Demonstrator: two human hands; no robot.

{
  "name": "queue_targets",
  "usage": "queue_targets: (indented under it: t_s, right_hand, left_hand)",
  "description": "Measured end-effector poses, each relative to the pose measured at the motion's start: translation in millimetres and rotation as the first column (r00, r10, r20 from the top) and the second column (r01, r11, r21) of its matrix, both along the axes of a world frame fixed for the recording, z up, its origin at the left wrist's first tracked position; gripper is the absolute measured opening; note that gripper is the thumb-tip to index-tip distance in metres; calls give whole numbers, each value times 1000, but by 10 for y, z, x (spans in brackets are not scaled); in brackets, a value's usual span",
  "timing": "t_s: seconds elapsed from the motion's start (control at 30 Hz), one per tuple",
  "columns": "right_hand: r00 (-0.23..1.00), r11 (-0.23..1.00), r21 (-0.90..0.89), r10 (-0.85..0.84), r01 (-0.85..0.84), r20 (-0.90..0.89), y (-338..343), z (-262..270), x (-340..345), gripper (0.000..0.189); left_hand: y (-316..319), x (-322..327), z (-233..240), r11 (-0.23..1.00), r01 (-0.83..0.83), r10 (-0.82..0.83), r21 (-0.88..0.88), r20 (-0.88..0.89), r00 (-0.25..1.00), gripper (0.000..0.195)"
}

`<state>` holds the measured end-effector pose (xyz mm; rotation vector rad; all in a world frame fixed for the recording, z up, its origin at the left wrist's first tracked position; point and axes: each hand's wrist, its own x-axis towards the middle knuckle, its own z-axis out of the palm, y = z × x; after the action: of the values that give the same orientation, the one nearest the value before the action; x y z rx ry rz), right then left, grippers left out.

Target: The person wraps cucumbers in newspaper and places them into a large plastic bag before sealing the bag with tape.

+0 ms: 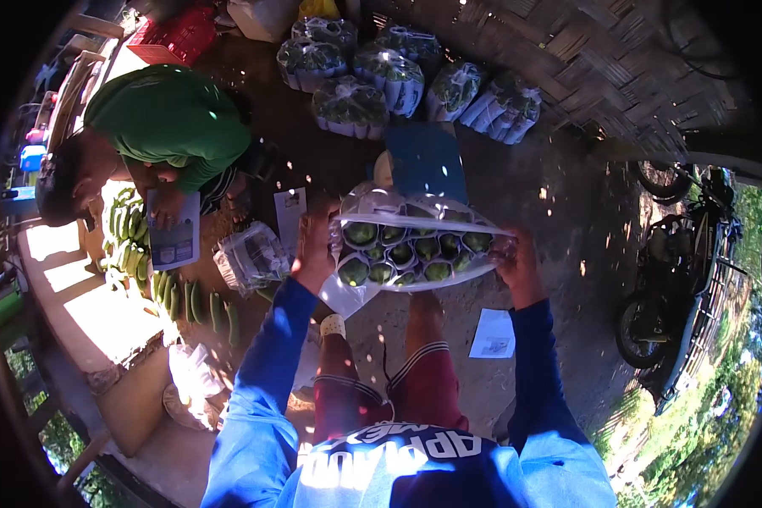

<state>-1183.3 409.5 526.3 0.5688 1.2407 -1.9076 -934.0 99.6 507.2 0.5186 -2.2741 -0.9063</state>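
Observation:
A clear plastic bag (416,222) is stretched between my hands, its mouth facing up toward me. Inside stand several long green vegetables (360,233), packed end-up, with pale wrapping around them. My left hand (315,247) grips the bag's left edge. On the opposite edge, my right hand (519,263) holds the gathered plastic. The bag hangs in front of my legs; its underside is hidden. Just beyond it is a blue flat-topped object (427,159).
Filled bags of wrapped vegetables (350,108) stand by the woven wall (584,57). A person in green (165,120) bends at left, holding a printed sheet (174,235) over loose green vegetables (127,222). A plastic-wrapped bundle (252,254), a paper sheet (492,333) and a motorcycle (663,267) are nearby.

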Motion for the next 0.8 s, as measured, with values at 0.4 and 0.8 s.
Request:
queue_targets:
  t_s: [0.4,0.8]
  right_hand:
    - [970,979,-134,122,-152,-209,-1113,-846,-2536,19]
    - [213,708,661,706,-250,-675,-184,-2033,-1701,29]
  left_hand:
    - [-670,-2257,-488,919,-82,161,387,-178,971,30]
    - [-431,-1848,-1610,889,-207,206,409,48,977,43]
